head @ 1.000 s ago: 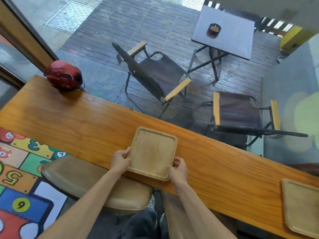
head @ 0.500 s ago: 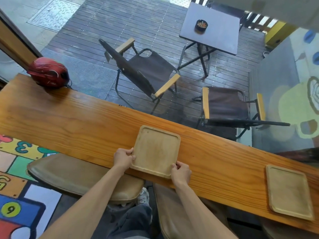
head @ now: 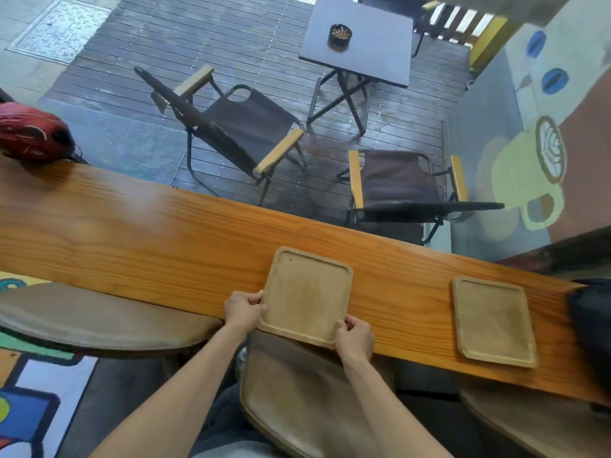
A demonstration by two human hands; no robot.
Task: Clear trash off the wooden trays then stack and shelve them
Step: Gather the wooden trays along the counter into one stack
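Note:
A square wooden tray (head: 307, 294) lies on the long wooden counter (head: 132, 239), its near edge hanging slightly past the counter's front edge. My left hand (head: 244, 309) grips the tray's near left corner. My right hand (head: 354, 337) grips its near right corner. The tray's surface is bare. A second wooden tray (head: 493, 320), also bare, lies flat on the counter to the right, apart from both hands.
A red helmet (head: 33, 133) sits at the counter's far left end. A dark bag (head: 591, 328) rests at its right end. Brown stools (head: 99, 320) stand under the counter's near edge. Beyond the glass are folding chairs (head: 244, 127) and a table with an ashtray (head: 340, 33).
The view has swung right, bringing the second tray fully into sight. Both hands keep their hold on the first tray, which has shifted right along the counter toward the second tray.

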